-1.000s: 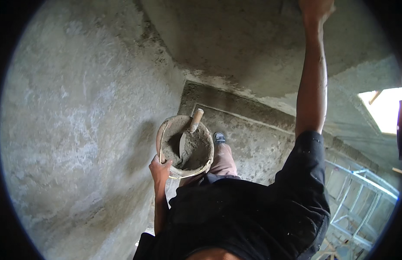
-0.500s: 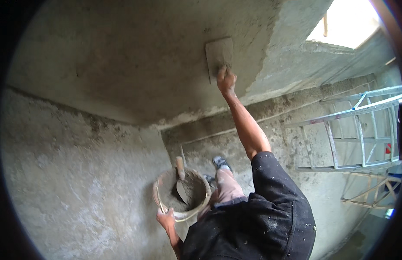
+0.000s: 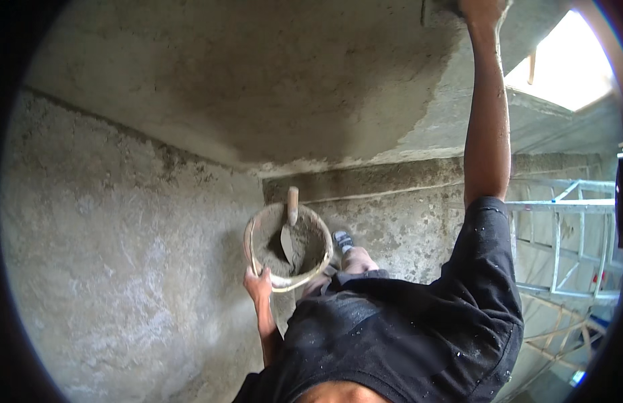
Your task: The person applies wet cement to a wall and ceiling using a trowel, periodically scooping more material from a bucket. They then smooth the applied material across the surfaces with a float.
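My left hand (image 3: 258,283) grips the rim of a round bucket (image 3: 315,267) of wet grey mortar (image 3: 306,247). A pointing trowel (image 3: 284,238) with a wooden handle (image 3: 293,201) rests in it, blade down in the mortar. My raised right hand (image 3: 482,12) is closed on a flat plastering float (image 3: 438,12) against the grey rendered surface (image 3: 271,80) overhead, cut off by the top edge; the float is mostly out of view. The render shows a darker damp patch with a lighter band along its right side.
A rough grey wall (image 3: 110,269) stands at my left. My sandalled foot (image 3: 342,240) is on the stained floor (image 3: 399,235). At the right are a metal ladder-like frame (image 3: 560,208), a wooden frame (image 3: 563,329) and a bright opening (image 3: 570,54) with a wooden piece in it.
Since half a second ago my right hand and float have moved up and right to the top edge of the picture. My view has shifted, and the bucket appears higher, still in my left hand.
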Motion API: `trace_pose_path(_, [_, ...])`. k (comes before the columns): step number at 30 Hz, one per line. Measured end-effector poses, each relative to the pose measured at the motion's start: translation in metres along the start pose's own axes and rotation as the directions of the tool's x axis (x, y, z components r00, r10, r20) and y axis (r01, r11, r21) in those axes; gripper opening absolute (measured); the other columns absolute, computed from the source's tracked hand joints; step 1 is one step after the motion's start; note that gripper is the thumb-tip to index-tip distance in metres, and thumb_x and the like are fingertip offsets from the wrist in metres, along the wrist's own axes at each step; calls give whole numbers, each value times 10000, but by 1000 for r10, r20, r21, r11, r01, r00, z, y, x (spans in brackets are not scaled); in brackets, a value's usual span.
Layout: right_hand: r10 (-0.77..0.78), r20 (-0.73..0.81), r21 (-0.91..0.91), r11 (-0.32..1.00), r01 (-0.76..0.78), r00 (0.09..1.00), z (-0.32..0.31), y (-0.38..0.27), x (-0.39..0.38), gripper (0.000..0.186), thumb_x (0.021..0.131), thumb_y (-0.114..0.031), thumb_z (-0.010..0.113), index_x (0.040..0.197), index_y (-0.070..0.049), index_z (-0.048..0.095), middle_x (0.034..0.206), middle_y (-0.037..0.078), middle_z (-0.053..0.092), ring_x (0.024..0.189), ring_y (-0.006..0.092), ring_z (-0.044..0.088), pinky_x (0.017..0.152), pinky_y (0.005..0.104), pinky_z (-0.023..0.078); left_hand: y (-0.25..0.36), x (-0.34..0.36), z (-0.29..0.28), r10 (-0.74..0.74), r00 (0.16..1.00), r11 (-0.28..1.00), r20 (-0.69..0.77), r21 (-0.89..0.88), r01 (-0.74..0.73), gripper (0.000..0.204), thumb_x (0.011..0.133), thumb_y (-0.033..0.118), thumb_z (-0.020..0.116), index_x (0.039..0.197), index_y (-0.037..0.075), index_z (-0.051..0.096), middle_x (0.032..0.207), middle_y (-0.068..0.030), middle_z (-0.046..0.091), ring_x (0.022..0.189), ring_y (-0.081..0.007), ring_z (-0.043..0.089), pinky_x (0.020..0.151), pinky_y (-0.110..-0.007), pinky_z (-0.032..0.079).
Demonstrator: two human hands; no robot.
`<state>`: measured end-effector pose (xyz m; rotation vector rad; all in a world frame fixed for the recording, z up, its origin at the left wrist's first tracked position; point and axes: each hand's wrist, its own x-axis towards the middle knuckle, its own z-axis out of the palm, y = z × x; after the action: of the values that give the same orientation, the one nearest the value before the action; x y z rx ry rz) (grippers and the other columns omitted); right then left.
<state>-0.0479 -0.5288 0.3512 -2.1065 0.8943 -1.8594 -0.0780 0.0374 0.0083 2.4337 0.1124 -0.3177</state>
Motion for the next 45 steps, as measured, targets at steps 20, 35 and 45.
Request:
trace_pose_path(20, [-30,566,107,994,-38,824,112,95,-371,311,886,-245,480,885,48,584,767,254,599,728,410,589,606,445,477,40,-27,9,-224,969,975,-103,-22,223,428,662,231,710,967,-19,544,883,-226,608,833,-372,594,750,-402,479])
trace_pose_path(35, [-63,595,511,799,-318,801,137,-256,-215,506,876,-385,528,481,-90,415,424,-3,395,372,103,348,363,268,311,-8,-4,-33,-86,979,983,-185,-179,52,311,663,168,641,873,-32,527,740,-241,593,711,-390,589,645,-429,467])
trace_pose_path(45, [260,512,604,569,-558,819,209,-289,-337,383,884,-286,532,646,14,513,436,-11,392,388,103,302,379,278,278,-37,26,-65,58,994,980,-95,-182,-74,362,647,147,688,922,-24,528,790,-239,585,755,-401,575,672,-441,454])
